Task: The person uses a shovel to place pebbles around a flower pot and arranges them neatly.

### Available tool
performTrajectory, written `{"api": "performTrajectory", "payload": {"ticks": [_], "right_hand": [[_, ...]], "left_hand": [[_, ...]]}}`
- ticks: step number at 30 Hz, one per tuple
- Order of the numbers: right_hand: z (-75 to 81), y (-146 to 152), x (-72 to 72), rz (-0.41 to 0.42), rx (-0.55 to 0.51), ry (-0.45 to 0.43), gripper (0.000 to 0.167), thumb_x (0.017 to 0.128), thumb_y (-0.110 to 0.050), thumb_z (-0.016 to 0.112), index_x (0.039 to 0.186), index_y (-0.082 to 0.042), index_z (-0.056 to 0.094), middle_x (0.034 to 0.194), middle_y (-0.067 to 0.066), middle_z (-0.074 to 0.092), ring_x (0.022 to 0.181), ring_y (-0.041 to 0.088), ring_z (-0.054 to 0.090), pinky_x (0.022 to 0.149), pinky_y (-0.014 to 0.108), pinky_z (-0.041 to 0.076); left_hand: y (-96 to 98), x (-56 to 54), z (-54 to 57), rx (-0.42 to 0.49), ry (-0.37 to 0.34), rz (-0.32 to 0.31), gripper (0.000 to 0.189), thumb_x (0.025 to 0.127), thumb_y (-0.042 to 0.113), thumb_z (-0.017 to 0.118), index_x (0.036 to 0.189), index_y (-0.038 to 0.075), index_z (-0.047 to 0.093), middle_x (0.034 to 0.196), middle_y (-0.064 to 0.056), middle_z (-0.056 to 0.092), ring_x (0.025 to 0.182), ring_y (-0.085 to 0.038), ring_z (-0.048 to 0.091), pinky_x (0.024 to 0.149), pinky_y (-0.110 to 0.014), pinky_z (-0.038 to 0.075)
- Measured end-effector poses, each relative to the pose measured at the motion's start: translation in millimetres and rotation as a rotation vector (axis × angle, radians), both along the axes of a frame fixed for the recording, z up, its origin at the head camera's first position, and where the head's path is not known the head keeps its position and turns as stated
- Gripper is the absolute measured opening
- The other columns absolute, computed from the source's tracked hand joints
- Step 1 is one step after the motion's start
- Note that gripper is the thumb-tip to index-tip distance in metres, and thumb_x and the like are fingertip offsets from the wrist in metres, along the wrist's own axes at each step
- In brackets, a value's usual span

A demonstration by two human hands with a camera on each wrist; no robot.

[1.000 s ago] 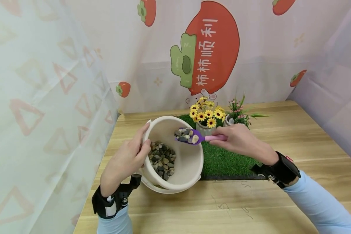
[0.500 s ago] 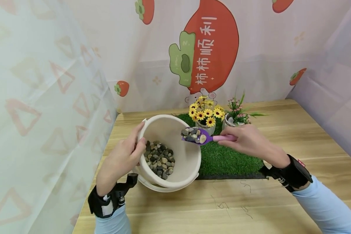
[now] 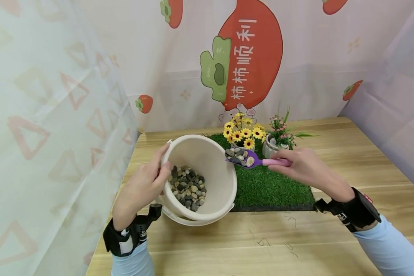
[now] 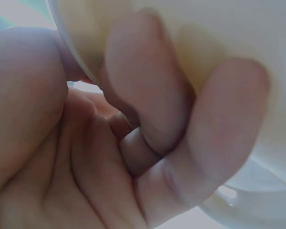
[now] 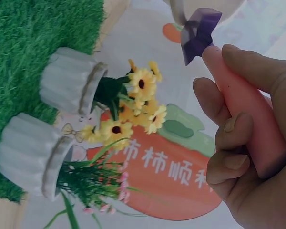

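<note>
My left hand [image 3: 143, 184] grips the rim of a white bucket [image 3: 219, 184] that tilts toward me. Pebbles [image 3: 189, 188] lie along the inside at the bucket's left. In the left wrist view, curled fingers [image 4: 148, 81] press against the bucket's outer wall. With my right hand [image 3: 303, 168] I hold a small shovel [image 3: 255, 159] by its pink handle, fingers wrapped round it as the right wrist view shows. Its purple blade carries a heap of pebbles [image 3: 239, 156] and overlaps the bucket's right rim in the head view.
Yellow flowers in a whitish pot [image 5: 71, 81] stand behind the blade. A second pot [image 5: 33, 155] with pink flowers is to their right. Both are on a green turf mat [image 3: 276, 191] on the wooden table [image 3: 262, 245]. A printed curtain [image 3: 179, 57] hangs behind.
The right hand has moved right with the loaded shovel, from over the bucket's opening to its right rim. The bucket and left hand have shifted slightly left in view.
</note>
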State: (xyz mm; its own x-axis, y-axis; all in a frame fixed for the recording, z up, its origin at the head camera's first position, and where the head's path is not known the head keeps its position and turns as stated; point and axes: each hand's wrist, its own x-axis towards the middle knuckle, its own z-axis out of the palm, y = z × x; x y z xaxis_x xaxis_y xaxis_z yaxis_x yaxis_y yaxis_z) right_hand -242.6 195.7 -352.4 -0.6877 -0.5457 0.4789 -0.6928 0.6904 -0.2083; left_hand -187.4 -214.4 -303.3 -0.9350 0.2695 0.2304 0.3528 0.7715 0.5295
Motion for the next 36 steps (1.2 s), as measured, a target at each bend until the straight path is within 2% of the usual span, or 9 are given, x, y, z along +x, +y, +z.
{"api": "performTrajectory", "payload": {"ticks": [4,7,15,20,25,29,36], "right_hand": [[-4.1,4.5,-0.7,-0.022,-0.008,-0.008,0.017,0.079,-0.02,0.082,0.093,-0.023,0.072,0.06,-0.016,0.047,0.052,-0.003,0.029,0.053,0.018,0.028],[-6.3,6.2,-0.4,-0.047,-0.015,-0.028,0.016,0.08,-0.02,0.081,0.093,-0.023,0.072,0.06,-0.016,0.047,0.052,-0.003,0.03,0.053,0.019,0.028],[-22.0,9.3,-6.5,-0.102,-0.024,-0.066,0.018,0.083,-0.023,0.078,0.1,-0.021,0.072,0.063,-0.014,0.052,0.052,-0.001,0.033,0.054,0.02,0.028],[-37.7,11.0,-12.7,-0.133,-0.02,-0.138,0.02,0.087,-0.025,0.074,0.106,-0.018,0.071,0.066,-0.013,0.055,0.051,-0.002,0.034,0.054,0.02,0.03],[-46.8,12.0,-16.5,-0.148,-0.021,-0.184,0.021,0.088,-0.023,0.073,0.107,-0.015,0.071,0.07,-0.01,0.058,0.055,0.0,0.039,0.057,0.022,0.033],[-52.1,11.5,-17.3,-0.153,-0.02,-0.166,0.019,0.088,-0.023,0.073,0.104,-0.015,0.07,0.07,-0.009,0.057,0.056,0.0,0.038,0.057,0.022,0.032],[-63.5,3.4,-14.5,-0.154,-0.039,-0.132,0.017,0.085,-0.022,0.076,0.098,-0.013,0.072,0.073,-0.006,0.066,0.053,-0.002,0.042,0.053,0.02,0.036]], "left_hand": [[-0.4,-0.9,1.0,0.007,-0.004,-0.008,0.05,0.105,0.026,0.037,0.154,0.017,0.03,0.066,-0.001,0.055,0.046,-0.007,0.053,0.045,-0.027,0.044],[-0.4,-1.2,1.5,0.006,-0.011,-0.008,0.05,0.106,0.026,0.037,0.154,0.016,0.029,0.067,0.0,0.056,0.046,-0.007,0.054,0.045,-0.027,0.044],[-0.6,-1.2,0.9,0.004,-0.011,-0.003,0.05,0.105,0.026,0.037,0.154,0.015,0.03,0.065,0.001,0.056,0.046,-0.007,0.053,0.044,-0.027,0.044],[-1.0,-1.7,0.4,0.005,-0.003,-0.006,0.05,0.105,0.026,0.037,0.154,0.015,0.03,0.063,0.002,0.055,0.046,-0.007,0.053,0.043,-0.027,0.042],[-1.2,-2.1,-0.2,0.009,-0.008,-0.006,0.051,0.106,0.027,0.036,0.154,0.017,0.029,0.064,0.002,0.055,0.046,-0.007,0.052,0.043,-0.028,0.042],[-1.8,-1.9,-0.2,-0.006,0.002,0.006,0.051,0.105,0.027,0.037,0.154,0.016,0.029,0.065,0.0,0.054,0.046,-0.008,0.05,0.043,-0.027,0.041],[-3.2,-0.5,-0.4,-0.024,0.029,0.014,0.051,0.105,0.025,0.039,0.154,0.015,0.03,0.064,0.0,0.053,0.046,-0.008,0.047,0.043,-0.027,0.041]]}}
